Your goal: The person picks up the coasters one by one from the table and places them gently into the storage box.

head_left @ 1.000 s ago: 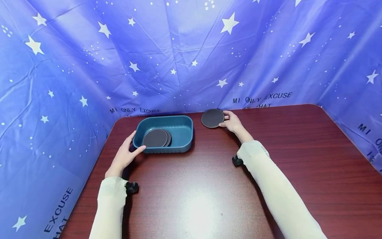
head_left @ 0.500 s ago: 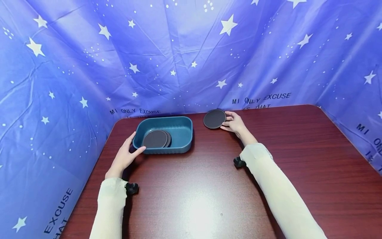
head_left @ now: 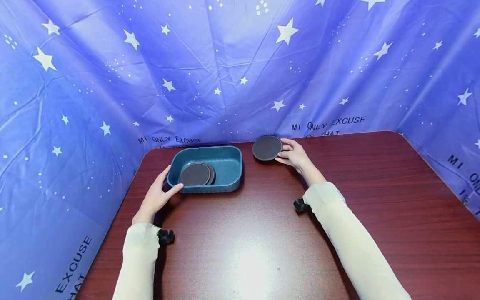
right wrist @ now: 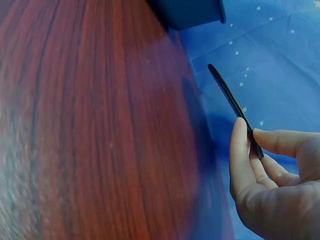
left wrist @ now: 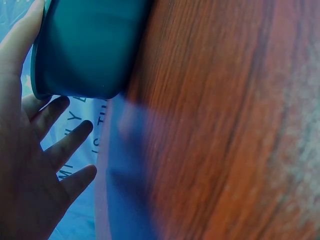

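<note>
At the back left of the table stands a teal plastic basin (head_left: 228,166), rounded at the corners. Several round dark coasters (head_left: 196,174) are stacked in its left part. My left hand (head_left: 154,196) touches the basin's left end, thumb at the front rim and fingers at the side; the left wrist view shows these fingers (left wrist: 70,142) spread and fairly straight. My right hand (head_left: 296,156) pinches another dark coaster (head_left: 267,148) by its right edge. In the right wrist view this coaster (right wrist: 227,92) appears thin and edge-on, between thumb and fingers, apart from the table.
The reddish-brown wooden table (head_left: 240,233) ends just behind the basin. A blue curtain (head_left: 225,62) with white stars hangs along the back and both sides. Each wrist wears a small black camera mount (head_left: 166,236).
The coaster in my right hand first shifted slightly right, then back left, with a small change of tilt. My left hand, the basin and the stacked coasters stay where they were.
</note>
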Tool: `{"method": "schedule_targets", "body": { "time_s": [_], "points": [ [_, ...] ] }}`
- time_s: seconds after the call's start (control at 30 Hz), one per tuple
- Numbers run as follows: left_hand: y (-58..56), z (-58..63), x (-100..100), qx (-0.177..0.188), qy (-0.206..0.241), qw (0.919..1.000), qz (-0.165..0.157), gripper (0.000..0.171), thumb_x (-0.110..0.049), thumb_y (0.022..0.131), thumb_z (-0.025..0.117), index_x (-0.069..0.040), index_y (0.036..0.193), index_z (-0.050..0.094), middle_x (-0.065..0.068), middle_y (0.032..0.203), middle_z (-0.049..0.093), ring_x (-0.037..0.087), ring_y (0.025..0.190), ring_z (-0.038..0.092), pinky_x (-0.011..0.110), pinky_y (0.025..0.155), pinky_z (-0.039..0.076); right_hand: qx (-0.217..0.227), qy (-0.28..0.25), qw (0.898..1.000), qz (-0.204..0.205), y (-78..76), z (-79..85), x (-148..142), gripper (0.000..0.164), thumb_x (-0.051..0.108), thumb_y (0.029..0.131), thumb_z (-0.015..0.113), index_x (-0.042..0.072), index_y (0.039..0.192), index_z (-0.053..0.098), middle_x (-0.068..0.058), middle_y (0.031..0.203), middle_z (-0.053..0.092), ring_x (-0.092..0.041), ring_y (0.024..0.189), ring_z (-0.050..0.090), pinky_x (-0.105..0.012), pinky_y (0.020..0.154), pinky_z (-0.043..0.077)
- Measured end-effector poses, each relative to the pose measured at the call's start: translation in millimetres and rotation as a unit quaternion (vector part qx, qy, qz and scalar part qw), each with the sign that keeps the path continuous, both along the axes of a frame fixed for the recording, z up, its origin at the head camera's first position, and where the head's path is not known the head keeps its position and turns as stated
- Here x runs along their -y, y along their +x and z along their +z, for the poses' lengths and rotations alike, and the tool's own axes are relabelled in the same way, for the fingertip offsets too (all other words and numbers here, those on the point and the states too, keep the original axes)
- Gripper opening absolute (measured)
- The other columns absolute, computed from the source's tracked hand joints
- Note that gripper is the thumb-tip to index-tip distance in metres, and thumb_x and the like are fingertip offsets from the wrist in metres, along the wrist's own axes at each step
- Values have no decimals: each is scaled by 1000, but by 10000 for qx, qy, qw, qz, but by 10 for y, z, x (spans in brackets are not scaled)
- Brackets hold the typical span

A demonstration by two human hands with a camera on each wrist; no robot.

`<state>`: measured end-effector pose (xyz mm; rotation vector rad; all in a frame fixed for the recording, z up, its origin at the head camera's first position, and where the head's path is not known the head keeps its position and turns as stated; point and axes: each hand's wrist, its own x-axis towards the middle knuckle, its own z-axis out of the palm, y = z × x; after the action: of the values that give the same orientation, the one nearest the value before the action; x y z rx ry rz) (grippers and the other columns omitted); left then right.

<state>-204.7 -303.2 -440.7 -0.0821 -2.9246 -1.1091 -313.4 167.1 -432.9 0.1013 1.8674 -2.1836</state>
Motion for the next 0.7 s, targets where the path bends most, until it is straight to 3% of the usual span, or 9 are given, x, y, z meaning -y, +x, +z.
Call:
{"method": "schedule_targets", "body": {
  "time_s": [0.7],
  "points": [
    [-3,-3,7,24,-20,10000,42,91,-51,92,66,-21,162,16,14,166,22,41,149,29,65,119,24,-416,-724,9950,541,239,336,376,69,-16,93,50,1,156,27,3,95,62,-8,81,68,-26,80,61]
  ]
}}
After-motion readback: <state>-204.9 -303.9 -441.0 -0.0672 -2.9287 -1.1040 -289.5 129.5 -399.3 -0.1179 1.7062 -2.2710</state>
